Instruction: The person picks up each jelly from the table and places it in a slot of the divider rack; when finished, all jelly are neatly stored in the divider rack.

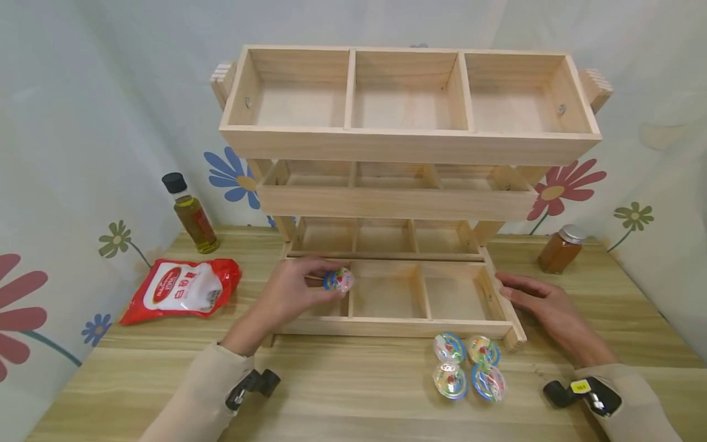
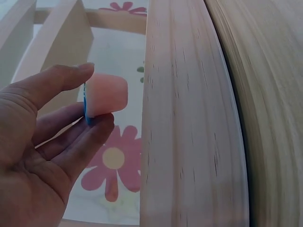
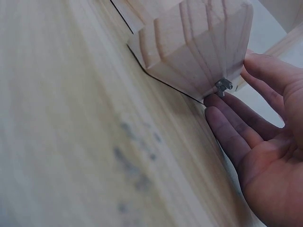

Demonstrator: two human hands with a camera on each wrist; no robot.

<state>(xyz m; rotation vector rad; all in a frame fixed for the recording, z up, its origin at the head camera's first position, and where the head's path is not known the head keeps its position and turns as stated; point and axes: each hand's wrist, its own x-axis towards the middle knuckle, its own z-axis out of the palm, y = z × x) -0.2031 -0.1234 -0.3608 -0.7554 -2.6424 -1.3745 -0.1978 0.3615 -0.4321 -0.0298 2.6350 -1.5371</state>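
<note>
My left hand (image 1: 287, 290) pinches a small jelly cup (image 1: 339, 280) between thumb and fingers, above the left compartment of the lowest shelf tier. Turned on its side in the left wrist view, the jelly cup (image 2: 110, 93) shows a pink body and a blue-edged lid. My right hand (image 1: 547, 307) touches the right end of the wooden shelf rack (image 1: 409, 147). Its fingers (image 3: 227, 130) are extended against the rack's end piece, beside a metal fastener (image 3: 223, 86). Several more jelly cups (image 1: 450, 380) lie grouped on the table in front of the rack's right half.
A red-and-white bag (image 1: 182, 288) lies at the left, with an oil bottle (image 1: 194, 221) behind it. At the right stands a jar (image 1: 560, 250) of reddish-brown contents with a metal lid. Flower-print curtain (image 1: 132, 123) hangs behind the wood-grain table (image 1: 342, 393).
</note>
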